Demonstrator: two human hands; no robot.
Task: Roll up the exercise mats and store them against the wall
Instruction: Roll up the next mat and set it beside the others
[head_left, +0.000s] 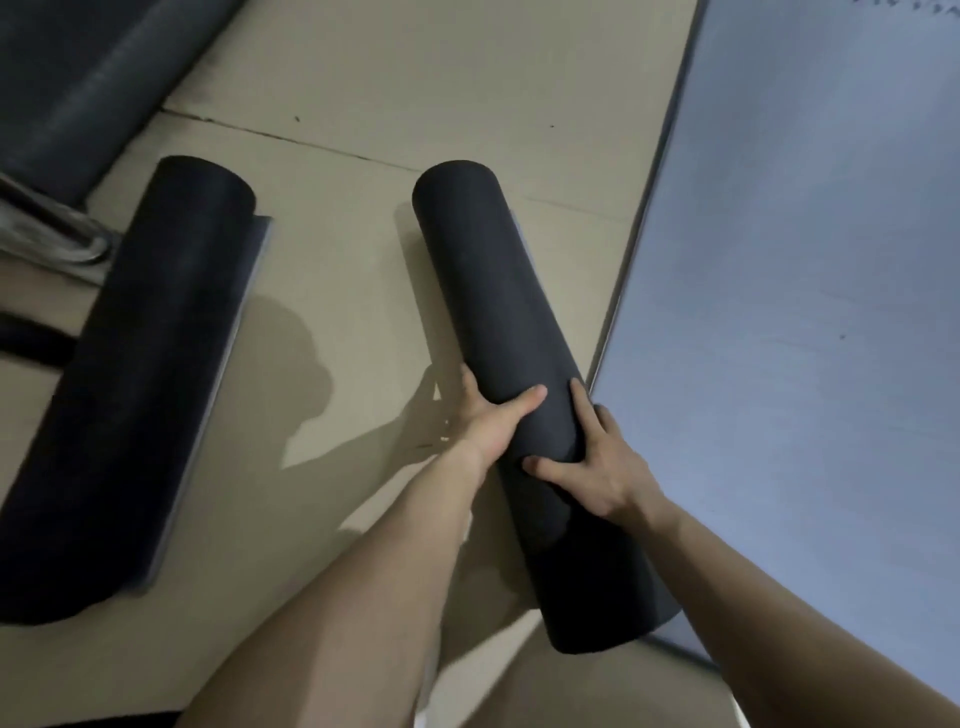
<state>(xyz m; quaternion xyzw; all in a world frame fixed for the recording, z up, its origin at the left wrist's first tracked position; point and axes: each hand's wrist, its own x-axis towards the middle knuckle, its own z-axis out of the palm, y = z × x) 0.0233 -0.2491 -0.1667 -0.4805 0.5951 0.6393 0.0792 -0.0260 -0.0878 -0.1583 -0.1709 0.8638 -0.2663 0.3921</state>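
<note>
A dark rolled exercise mat (488, 291) lies on the tiled floor in the middle, running from far to near. My left hand (493, 415) grips its left side with the thumb on top. My right hand (597, 462) clasps its right side, fingers spread over the roll. A second dark rolled mat (140, 374) lies on the left, its loose grey edge showing along its right side. A blue-grey mat (805, 312) lies flat and unrolled on the right, touching the held roll.
Another dark roll or pad (78, 88) lies at the top left. A metal frame piece (57, 234) sits beside it. Beige tiled floor (363, 104) stretches between and beyond the mats.
</note>
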